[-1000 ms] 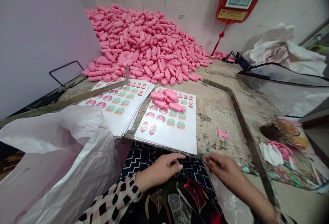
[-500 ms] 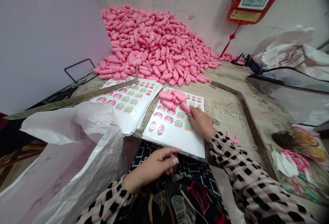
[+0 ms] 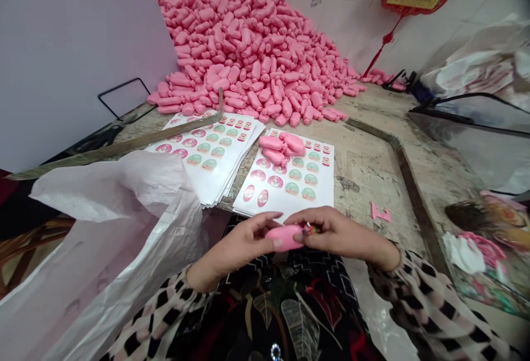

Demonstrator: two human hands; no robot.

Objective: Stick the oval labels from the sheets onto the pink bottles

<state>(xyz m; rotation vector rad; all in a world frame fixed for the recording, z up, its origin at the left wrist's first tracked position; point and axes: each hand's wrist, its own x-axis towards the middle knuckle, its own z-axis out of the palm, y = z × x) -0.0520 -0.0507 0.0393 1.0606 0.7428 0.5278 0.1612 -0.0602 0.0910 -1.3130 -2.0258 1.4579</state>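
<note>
Both hands meet over my lap on one small pink bottle (image 3: 285,237). My left hand (image 3: 242,244) pinches its left end, fingers closed round it. My right hand (image 3: 337,232) grips its right end, and a small coloured sticker seems to sit under the fingertips. Just beyond lies a sticker sheet (image 3: 290,181) with round and oval labels and a few loose pink bottles (image 3: 281,148) on top. A stack of more sticker sheets (image 3: 209,154) lies to its left. A huge heap of pink bottles (image 3: 256,52) fills the back of the table against the wall.
A large white plastic bag (image 3: 103,239) stands open at my left. A metal bar (image 3: 116,148) rests across the sticker stack. A raised strip (image 3: 408,184) borders the worn tabletop (image 3: 364,168); beyond it are a clear bag (image 3: 472,134), white bags and scraps.
My right hand took a pink bottle from the sticker sheet and drew it back to my lap. My left hand now grips it too. The view tilted down slightly.
</note>
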